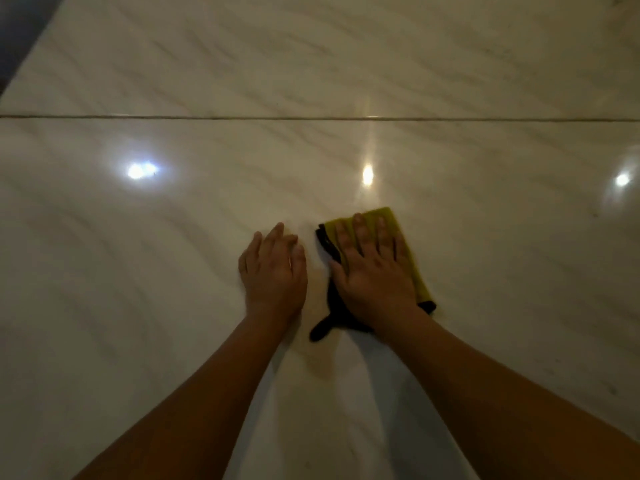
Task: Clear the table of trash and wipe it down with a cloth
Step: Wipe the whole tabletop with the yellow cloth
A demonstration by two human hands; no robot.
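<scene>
One cloth [391, 218], yellow-green with a black edge, lies on the pale marble table [311, 64] near the middle of the view. The right hand [372, 271] presses it flat, fingers [362, 233] straight and spread, gripping nothing. That hand hides much of the cloth, though a black strip pokes out at the wrist. Just beside it, the left hand [273, 268] rests palm-down on bare marble, fingers straight and together, clear of the cloth. Both forearms are cut off by the bottom edge. One seam [207, 117] crosses the table, and three glints of light [367, 174] shine on it. The dark patch [14, 29] top left is unclear.
</scene>
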